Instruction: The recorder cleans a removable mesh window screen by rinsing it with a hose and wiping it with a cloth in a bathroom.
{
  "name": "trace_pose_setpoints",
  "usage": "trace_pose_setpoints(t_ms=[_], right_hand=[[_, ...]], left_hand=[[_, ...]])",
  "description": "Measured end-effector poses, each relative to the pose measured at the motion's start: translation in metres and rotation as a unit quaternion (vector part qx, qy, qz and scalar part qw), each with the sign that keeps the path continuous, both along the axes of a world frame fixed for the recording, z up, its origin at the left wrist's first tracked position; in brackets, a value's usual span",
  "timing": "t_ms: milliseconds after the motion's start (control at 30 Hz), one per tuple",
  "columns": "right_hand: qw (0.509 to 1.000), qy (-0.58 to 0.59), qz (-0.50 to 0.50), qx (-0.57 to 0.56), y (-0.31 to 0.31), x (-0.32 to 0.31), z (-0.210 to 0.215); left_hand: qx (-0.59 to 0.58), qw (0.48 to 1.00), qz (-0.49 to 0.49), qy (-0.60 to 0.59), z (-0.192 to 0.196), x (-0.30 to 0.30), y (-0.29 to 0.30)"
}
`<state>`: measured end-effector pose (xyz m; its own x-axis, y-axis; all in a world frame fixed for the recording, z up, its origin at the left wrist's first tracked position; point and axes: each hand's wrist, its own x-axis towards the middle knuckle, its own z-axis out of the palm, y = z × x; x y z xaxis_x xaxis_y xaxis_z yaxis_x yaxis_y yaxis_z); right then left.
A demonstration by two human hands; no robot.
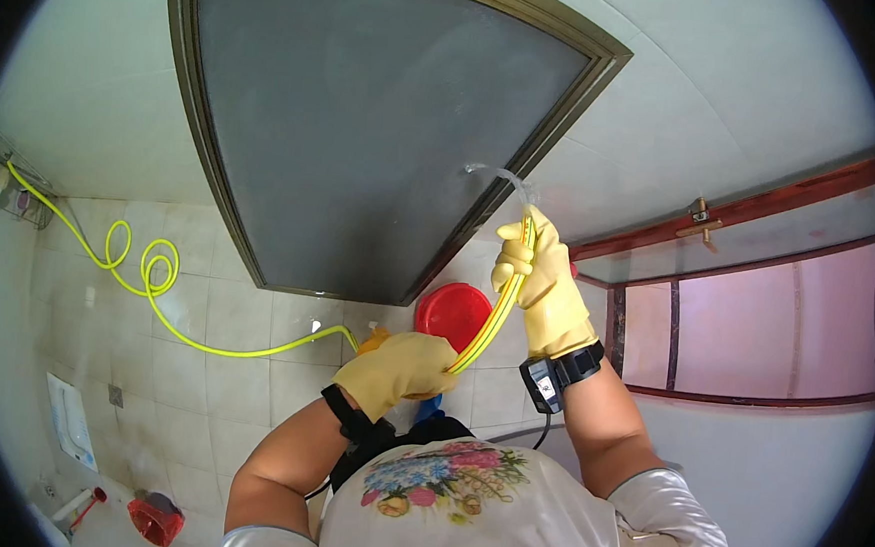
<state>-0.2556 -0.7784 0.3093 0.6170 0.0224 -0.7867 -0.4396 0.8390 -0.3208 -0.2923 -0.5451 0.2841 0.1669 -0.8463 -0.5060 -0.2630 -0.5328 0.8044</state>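
Both my hands wear pale yellow rubber gloves. My right hand [536, 265] grips a yellow striped hose [500, 312] close to its end, thumb up near the opening. A thin stream of water [504, 173] arcs from it toward a grey glass panel [367, 119] in a bronze-coloured frame. Lower down, in front of my body, my left hand [402, 367] is closed around the same hose, which runs away from it to the left. Something small and orange [375, 340] shows beside that hand; its kind is not clear.
A red basin [453, 315] sits on the tiled floor below the panel. The hose loops leftward toward the wall. At lower left are a floor drain [115, 395], a white squat toilet [72, 422] and a red container [154, 520]. A red-framed window [741, 227] with a latch is at right.
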Motion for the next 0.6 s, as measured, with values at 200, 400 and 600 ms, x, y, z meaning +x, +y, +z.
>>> trace_pose_setpoints(t_ms=[200,400,600], right_hand=[[0.994,0.046,-0.043,-0.092,0.012,-0.008,0.018],[0.988,0.049,-0.050,-0.134,0.024,-0.013,0.032],[0.982,-0.006,-0.070,-0.173,0.029,-0.015,0.055]], left_hand=[[0.005,1.000,0.019,0.000,0.008,-0.001,0.013],[0.050,0.998,0.019,-0.013,0.006,0.000,0.033],[0.107,0.993,0.026,-0.047,-0.008,-0.015,0.076]])
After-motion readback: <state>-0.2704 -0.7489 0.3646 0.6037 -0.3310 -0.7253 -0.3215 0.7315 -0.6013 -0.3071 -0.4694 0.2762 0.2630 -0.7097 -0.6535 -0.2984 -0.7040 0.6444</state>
